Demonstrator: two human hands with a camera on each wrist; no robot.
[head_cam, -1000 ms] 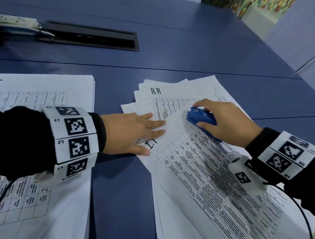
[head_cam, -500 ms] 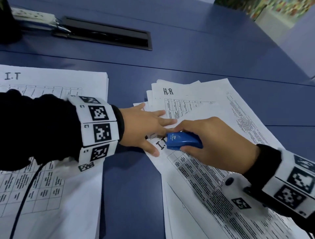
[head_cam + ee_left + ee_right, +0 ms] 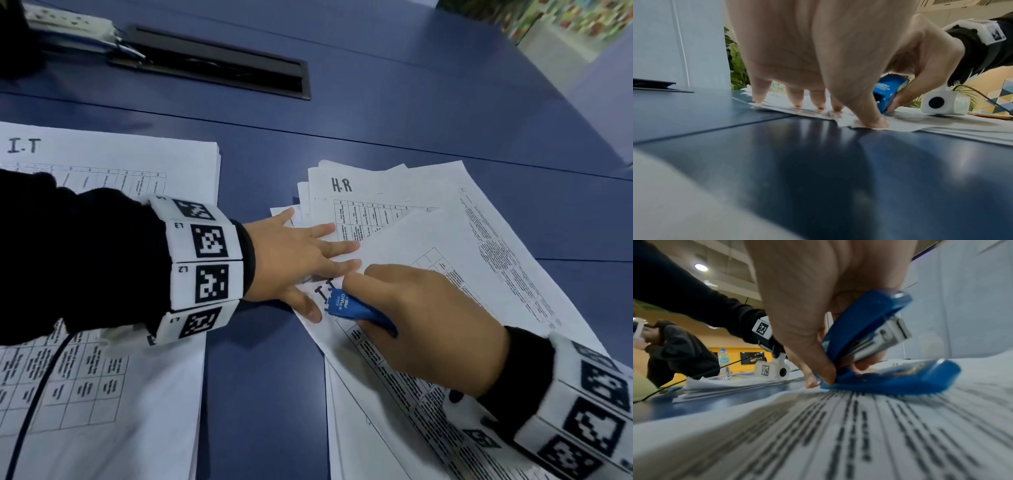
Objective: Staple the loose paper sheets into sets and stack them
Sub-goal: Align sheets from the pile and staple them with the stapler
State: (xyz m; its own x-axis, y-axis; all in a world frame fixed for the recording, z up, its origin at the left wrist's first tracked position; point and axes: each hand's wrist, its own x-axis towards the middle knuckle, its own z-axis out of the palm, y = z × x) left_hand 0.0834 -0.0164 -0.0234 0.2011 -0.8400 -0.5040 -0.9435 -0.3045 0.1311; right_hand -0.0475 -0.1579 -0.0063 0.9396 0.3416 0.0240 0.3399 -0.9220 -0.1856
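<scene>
A fanned pile of printed sheets lies on the blue table, the top one marked "I.T". My left hand lies flat with straight fingers on the pile's left corner, thumb pressed on the sheet's edge. My right hand grips a small blue stapler whose nose points at the "I.T" corner, close to the left thumb. In the right wrist view the stapler stands open-mouthed with its base flat on the paper. A sheet marked "H.R" shows underneath.
A neat stack marked "I.T" lies at the left under my left forearm. A black cable hatch and a white power strip sit at the table's far side. Another person and a water bottle are beyond the table.
My right hand carried the stapler from the middle of the top sheet leftward and nearer, down to the "I.T" corner beside the left thumb. The left hand stayed pressing the corner.
</scene>
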